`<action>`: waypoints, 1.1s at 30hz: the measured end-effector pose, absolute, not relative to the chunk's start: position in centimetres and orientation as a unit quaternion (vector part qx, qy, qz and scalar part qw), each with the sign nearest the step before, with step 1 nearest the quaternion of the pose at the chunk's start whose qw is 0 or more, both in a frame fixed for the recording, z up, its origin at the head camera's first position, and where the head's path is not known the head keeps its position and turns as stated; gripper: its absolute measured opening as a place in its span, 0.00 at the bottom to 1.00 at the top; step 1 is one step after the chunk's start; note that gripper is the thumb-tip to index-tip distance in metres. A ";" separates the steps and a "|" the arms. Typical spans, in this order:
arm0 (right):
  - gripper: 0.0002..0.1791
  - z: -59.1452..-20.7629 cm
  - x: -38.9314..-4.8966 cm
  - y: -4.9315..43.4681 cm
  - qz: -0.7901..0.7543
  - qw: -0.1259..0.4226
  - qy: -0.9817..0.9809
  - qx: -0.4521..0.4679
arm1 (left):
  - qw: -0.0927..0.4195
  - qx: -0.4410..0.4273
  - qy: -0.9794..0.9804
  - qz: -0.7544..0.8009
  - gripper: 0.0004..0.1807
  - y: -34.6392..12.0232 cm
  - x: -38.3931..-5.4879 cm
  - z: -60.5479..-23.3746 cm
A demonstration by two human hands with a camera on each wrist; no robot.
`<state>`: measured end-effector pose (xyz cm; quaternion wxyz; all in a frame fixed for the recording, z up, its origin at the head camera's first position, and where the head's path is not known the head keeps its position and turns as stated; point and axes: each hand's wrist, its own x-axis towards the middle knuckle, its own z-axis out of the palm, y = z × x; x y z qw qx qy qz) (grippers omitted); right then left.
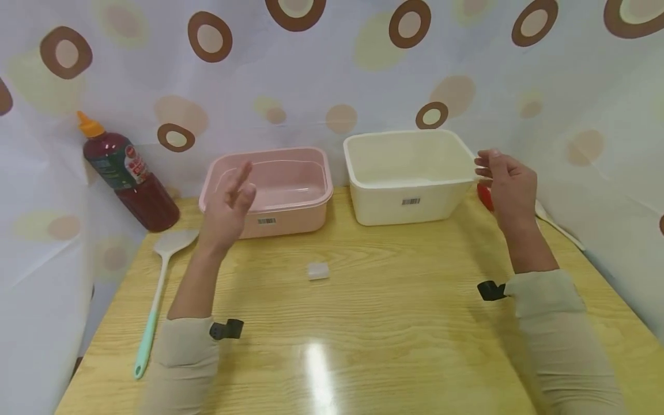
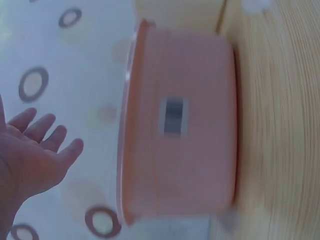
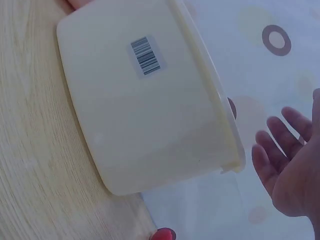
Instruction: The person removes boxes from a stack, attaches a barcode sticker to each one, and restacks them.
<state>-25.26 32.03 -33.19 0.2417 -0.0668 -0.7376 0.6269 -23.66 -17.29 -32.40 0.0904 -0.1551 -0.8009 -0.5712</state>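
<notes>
My left hand (image 1: 226, 213) is raised in front of the left end of a pink plastic basin (image 1: 295, 222), its fingers extended and holding nothing. In the left wrist view the basin (image 2: 195, 165) shows its labelled side, with the hand (image 2: 37, 160) apart from it. At the right end of a cream plastic bin (image 1: 378, 206), my right hand (image 1: 510, 187) hovers with relaxed fingers and nothing in them. The right wrist view shows that hand (image 3: 292, 165) beside the rim of the bin (image 3: 135, 115). A red object (image 1: 485, 197) is partly hidden behind the right hand.
A small whitish block (image 1: 318, 271) lies mid-table. On the left, a spatula (image 1: 157, 288) with a mint handle lies near a dark red sauce bottle (image 1: 132, 178) that has an orange cap. A pale, thin-handled utensil (image 1: 560, 229) lies along the right edge. A patterned sheet (image 1: 311, 75) hangs behind.
</notes>
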 end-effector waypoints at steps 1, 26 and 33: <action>0.22 -33.2 -25.5 32.2 0.616 0.245 -0.744 -0.081 | 0.104 -0.141 -0.812 -0.557 0.37 -18.5 -23.7 -32.4; 0.46 -35.0 -29.4 35.4 0.556 -0.034 -0.826 -0.086 | -0.063 0.053 -0.754 -0.652 0.50 -29.4 -28.2 -37.6; 0.44 -35.3 -29.9 35.6 0.556 -0.055 -0.826 -0.070 | -0.103 0.037 -0.690 -0.715 0.44 -28.5 -28.9 -38.4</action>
